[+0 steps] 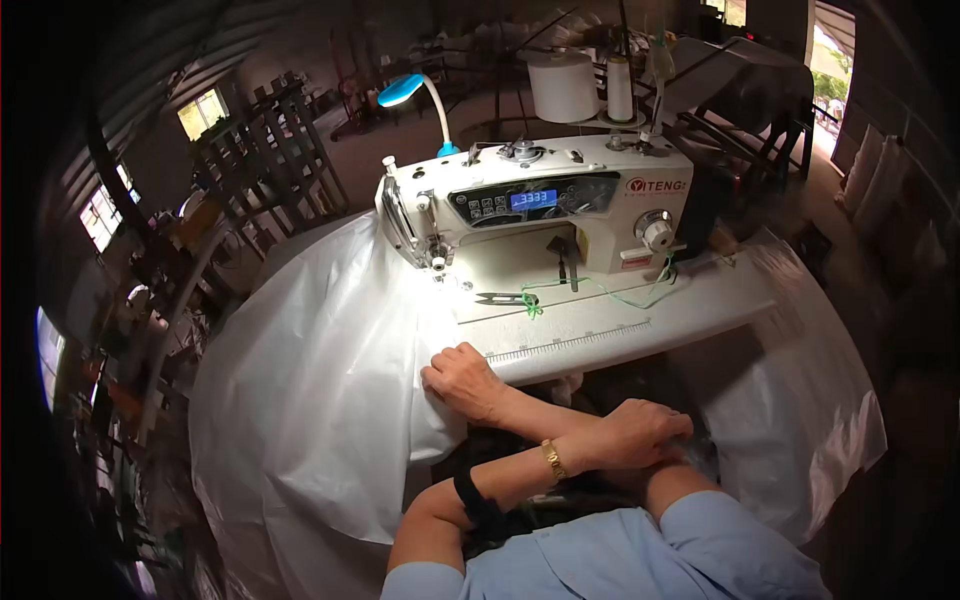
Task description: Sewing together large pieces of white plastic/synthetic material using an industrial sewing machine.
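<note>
My forearms cross in front of the sewing machine (600, 240), the right one reaching left and the left one reaching right. At the front edge of the machine bed, my right hand (465, 382) has its fingers curled on a large, thin white sheet (300, 400). The sheet runs up to the lit needle area and hangs in folds on the left. My left hand (640, 432), with a gold watch (553, 460) on its wrist, is closed above the right forearm. Whatever its fingers hold is hidden. Thread snips (500, 299) with green thread lie on the bed.
A blue lamp (403, 90) stands behind the machine. At the back are a large white thread cone (563, 88) and a narrower spool (619, 90). More pale sheeting (800, 400) drapes over the table's right end. Racks (270, 150) stand to the left.
</note>
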Demonstrator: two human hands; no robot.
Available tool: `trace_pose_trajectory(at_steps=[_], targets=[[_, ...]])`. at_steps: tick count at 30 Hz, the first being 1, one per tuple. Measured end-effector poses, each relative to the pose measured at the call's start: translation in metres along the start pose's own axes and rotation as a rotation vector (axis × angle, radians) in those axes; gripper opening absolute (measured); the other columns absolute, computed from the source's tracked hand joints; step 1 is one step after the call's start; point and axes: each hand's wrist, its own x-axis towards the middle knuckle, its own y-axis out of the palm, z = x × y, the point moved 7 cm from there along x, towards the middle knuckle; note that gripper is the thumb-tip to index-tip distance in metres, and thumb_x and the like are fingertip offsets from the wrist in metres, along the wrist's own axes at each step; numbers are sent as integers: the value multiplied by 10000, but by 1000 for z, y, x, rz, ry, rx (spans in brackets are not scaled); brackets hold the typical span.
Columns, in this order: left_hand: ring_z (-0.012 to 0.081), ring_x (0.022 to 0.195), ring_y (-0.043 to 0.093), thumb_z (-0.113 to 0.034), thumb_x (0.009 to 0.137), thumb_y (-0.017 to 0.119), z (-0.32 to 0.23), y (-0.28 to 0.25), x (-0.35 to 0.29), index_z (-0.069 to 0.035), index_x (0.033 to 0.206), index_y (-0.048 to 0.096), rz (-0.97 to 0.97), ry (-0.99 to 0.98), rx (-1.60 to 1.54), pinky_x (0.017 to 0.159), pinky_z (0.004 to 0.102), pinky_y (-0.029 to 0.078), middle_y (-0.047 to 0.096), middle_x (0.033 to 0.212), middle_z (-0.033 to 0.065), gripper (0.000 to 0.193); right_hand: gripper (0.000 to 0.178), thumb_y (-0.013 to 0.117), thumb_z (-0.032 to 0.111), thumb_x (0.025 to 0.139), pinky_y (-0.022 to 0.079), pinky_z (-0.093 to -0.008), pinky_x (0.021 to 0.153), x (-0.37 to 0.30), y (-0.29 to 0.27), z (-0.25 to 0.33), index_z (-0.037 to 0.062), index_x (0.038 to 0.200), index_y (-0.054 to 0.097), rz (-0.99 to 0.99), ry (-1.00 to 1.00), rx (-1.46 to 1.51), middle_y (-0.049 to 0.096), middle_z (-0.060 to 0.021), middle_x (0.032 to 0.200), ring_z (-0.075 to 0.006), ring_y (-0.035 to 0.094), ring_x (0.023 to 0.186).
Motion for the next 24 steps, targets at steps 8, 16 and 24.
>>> trace_pose_trajectory(at_steps=[8,16,24], targets=[[255,605,588,-6,814,726,-50,-102,-81,-39,996,659,-661,319,-87,548,360,454,583,703,69,196,54,643,102,896,463,-384,593,64,-204,-60,66,892,603,-533,-270,293,531,-76,704,-264,566,633],[274,677,651,-28,842,710,-22,-73,-111,-14,954,636,-550,131,-146,590,353,518,644,773,104,134,328,598,303,952,494,-386,829,149,-221,-193,-12,1002,672,33,103,-24,663,-149,948,-280,648,906],[226,645,649,-31,865,713,9,-65,-149,-8,986,662,-623,-62,-230,579,312,489,668,782,96,133,502,664,404,904,467,-382,946,147,-201,-216,-17,1176,623,141,129,70,623,-171,1154,-309,599,1094]])
